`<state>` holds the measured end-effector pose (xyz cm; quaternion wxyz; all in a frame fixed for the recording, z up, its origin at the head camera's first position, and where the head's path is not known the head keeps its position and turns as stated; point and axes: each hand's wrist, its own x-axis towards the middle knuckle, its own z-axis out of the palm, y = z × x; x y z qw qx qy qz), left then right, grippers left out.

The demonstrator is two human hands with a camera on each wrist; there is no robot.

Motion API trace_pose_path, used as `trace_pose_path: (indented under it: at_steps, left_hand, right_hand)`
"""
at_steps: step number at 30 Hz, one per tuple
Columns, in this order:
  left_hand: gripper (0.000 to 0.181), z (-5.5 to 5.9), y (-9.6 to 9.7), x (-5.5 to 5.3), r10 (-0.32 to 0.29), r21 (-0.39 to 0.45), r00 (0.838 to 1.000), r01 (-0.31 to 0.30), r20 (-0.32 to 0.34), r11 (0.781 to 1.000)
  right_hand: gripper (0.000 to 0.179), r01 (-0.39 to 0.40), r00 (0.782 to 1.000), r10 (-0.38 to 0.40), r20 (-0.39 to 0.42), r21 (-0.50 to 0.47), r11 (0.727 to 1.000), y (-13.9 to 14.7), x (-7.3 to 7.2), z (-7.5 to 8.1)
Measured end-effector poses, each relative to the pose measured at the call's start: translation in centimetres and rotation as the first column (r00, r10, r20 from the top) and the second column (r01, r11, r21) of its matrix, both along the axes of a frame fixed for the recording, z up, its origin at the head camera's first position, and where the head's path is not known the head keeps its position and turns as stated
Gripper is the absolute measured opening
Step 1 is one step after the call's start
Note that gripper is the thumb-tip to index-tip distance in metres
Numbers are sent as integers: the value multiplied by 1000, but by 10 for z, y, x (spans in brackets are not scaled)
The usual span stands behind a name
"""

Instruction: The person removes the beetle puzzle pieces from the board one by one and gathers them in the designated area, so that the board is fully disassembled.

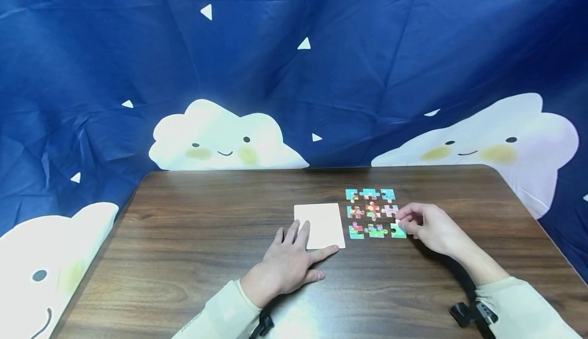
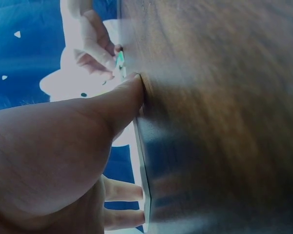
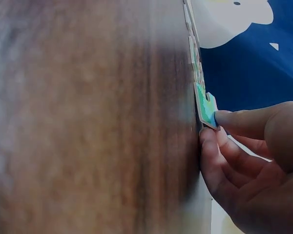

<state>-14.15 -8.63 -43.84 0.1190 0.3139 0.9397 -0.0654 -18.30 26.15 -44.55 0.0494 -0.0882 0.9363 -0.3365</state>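
My right hand point(image 1: 434, 228) pinches the green and blue corner jigsaw piece point(image 3: 205, 106) between thumb and fingers. In the right wrist view this piece looks tilted, its near edge lifted off the table. Several other jigsaw pieces point(image 1: 372, 210) lie spaced in rows to its left, picture side up. My left hand point(image 1: 291, 262) rests with fingers spread on the near left part of a blank white square board point(image 1: 323, 221). The left thumb lies on the table in front of the board. In the left wrist view, the board's thin edge point(image 2: 145, 180) shows under the fingertips.
The brown wooden table point(image 1: 193, 226) reaches back to a blue curtain point(image 1: 275, 73) printed with white clouds. The board lies just left of the pieces, with a narrow gap between. A black strap with a clip point(image 1: 473, 313) hangs at the right wrist.
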Motion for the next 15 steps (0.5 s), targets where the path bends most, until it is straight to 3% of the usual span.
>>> trace_pose_path:
  at_steps: [7, 15]
  left_hand:
    - [61, 0, 0, 0, 0, 7, 1000, 0, 2, 1000]
    - [61, -2, -2, 0, 19, 58, 998, -22, 52, 998]
  right_hand:
    - [15, 0, 1000, 1, -22, 34, 999, 2, 0, 1]
    - [23, -27, 1000, 27, -8, 83, 996, 6, 9, 1]
